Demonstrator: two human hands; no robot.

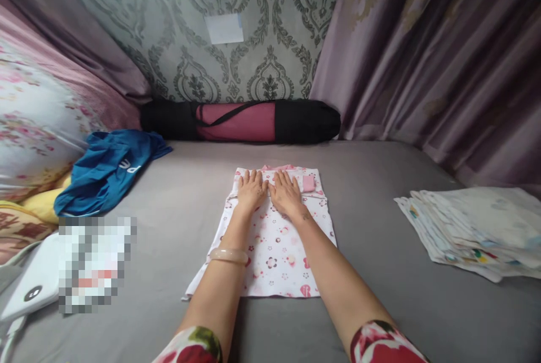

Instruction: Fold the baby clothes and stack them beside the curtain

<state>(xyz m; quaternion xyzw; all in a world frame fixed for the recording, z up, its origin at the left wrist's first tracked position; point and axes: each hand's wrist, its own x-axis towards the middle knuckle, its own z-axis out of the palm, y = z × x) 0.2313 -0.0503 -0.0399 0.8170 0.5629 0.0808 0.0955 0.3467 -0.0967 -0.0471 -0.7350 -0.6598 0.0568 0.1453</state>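
A white garment (279,244) printed with pink and red flowers lies flat on the grey sheet, its lower edge toward me. Across its far end lies a folded-over band, with a pink cuff (309,184) at the right and a pink collar edge (278,167) showing at the top. My left hand (252,189) rests palm down on the left of this band, fingers stretched out. Beside it my right hand (285,191) also presses flat on the cloth, fingers extended, thumbs nearly touching. A pale bangle (229,256) circles my left forearm. Neither hand grips anything.
A stack of folded white cloths (477,228) sits at the right. On the left are a blue cloth (110,168), a white device with a cable (36,281) and a flowered pillow (38,120). A long black and maroon bag (236,120) lies along the wall.
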